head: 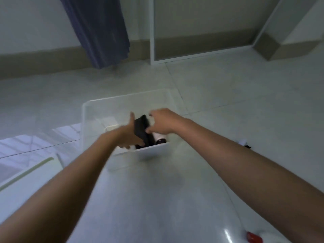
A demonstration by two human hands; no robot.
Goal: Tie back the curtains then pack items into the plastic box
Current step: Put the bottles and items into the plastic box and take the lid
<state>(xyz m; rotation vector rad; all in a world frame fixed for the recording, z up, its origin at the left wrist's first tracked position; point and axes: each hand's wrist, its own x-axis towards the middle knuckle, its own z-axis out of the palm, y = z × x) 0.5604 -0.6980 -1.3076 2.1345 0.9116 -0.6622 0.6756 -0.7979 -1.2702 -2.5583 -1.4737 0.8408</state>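
At the centre of the frame, one clear plastic box (98, 109) sits on the pale tiled floor (228, 95). Both hands reach into it: the left hand (128, 133) and the right hand (164, 122) each grip one black folded item (142, 125). Below them lies one white cylinder (160, 136). One blue curtain (98, 30) hangs upper left. One small red object (254, 237) lies lower right.

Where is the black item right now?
In the head view, the black item is centre frame, held between the left hand and right hand over the plastic box.
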